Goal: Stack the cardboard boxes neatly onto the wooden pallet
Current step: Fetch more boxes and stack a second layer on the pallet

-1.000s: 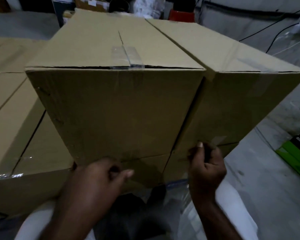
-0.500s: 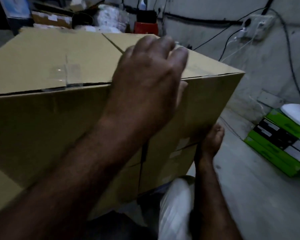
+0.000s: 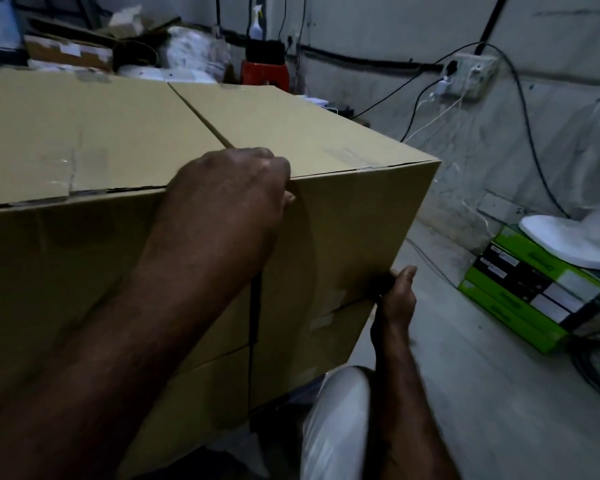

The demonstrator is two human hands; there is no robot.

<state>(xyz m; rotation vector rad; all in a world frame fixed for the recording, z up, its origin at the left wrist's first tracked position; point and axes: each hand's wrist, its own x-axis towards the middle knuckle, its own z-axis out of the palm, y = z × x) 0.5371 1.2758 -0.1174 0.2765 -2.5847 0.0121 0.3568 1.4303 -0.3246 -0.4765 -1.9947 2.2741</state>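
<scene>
Nearest the camera, a knee in white cloth juts up below the stack's right front corner, with both bare forearms reaching past it. The right hand is at the bottom right front corner of the right box. Its fingers are tucked into the seam between that box and the lower boxes, the thumb upright against the corner edge, so it grips the box from beneath. The left hand is higher up, its fingers clenched over the top front edge of the same box, just beside the dark gap that parts it from the left box.

Both upper boxes stand side by side, touching, on the lower boxes. Whatever carries the stack is hidden.

To the right, on the grey floor, lie green cartons with a white fan base on top of them. Farther back, cables run to a socket board on the wall. A red stool and a spray bottle show behind the boxes.
</scene>
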